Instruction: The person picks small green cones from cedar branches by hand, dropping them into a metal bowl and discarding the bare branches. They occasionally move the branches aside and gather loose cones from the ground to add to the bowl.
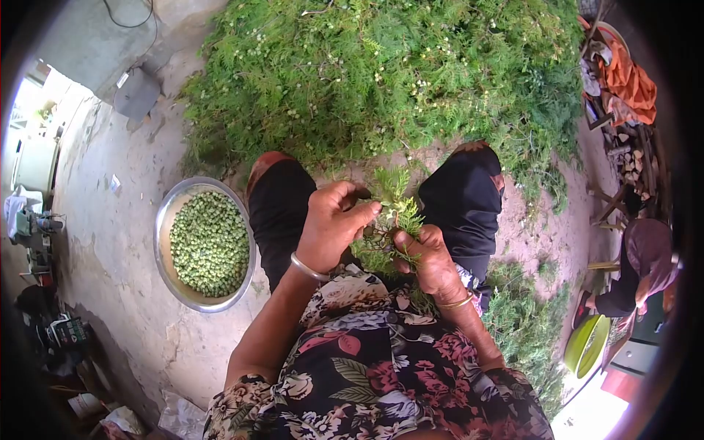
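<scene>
A leafy green sprig [392, 213] is between my two hands, above my lap. My left hand [341, 224], with a silver bangle at the wrist, pinches at the upper left part of the sprig with thumb and fingers. Lower and to the right, my right hand [427, 258], with a gold bangle, has its fingers wrapped round the stems. On the floor to the left stands a metal basin [163, 253] holding many small green cones [209, 246].
A large heap of green branches [381, 81] lies ahead of my knees. Loose sprigs [532, 315] are scattered to the right. Another person [634, 271] is at the far right beside a yellow-green basin [587, 346]. Orange cloth [629, 84] and wood lie at the upper right.
</scene>
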`<control>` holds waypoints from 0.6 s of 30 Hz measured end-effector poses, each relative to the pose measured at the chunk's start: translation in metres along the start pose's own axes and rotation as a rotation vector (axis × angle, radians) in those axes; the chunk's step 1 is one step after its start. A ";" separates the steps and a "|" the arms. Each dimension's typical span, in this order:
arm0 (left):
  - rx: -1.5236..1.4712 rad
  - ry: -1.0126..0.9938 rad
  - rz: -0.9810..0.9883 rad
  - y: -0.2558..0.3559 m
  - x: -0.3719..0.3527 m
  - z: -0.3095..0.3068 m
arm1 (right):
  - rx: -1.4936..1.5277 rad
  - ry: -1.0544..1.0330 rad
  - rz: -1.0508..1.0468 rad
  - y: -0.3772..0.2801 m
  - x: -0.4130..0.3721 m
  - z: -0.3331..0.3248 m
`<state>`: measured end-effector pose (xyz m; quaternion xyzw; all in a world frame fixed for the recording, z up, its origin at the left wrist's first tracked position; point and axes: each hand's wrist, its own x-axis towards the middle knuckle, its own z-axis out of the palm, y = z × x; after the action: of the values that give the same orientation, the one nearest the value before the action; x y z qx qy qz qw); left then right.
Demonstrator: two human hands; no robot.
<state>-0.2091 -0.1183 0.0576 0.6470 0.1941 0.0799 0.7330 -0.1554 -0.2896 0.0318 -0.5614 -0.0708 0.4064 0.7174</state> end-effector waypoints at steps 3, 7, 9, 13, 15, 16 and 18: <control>-0.126 -0.091 -0.099 -0.001 0.000 -0.007 | -0.011 0.004 0.007 0.001 0.000 -0.001; 0.118 -0.053 0.174 -0.009 0.000 -0.006 | -0.051 -0.009 0.014 0.002 0.000 0.000; 0.152 -0.034 0.242 -0.014 0.000 -0.007 | -0.077 -0.005 0.022 0.003 0.000 0.001; 0.325 0.043 0.327 -0.024 -0.001 -0.007 | -0.072 -0.011 0.032 0.005 0.001 -0.001; 0.356 0.095 0.339 -0.025 -0.003 -0.004 | -0.094 -0.016 0.038 0.004 0.001 0.001; 0.304 0.132 0.317 -0.025 -0.003 -0.003 | -0.073 0.005 0.076 -0.001 0.000 0.007; 0.252 0.168 0.296 -0.026 0.000 -0.007 | -0.053 0.025 0.112 -0.003 -0.003 0.008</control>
<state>-0.2152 -0.1158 0.0311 0.7462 0.1659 0.2154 0.6077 -0.1602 -0.2853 0.0385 -0.5882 -0.0410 0.4370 0.6792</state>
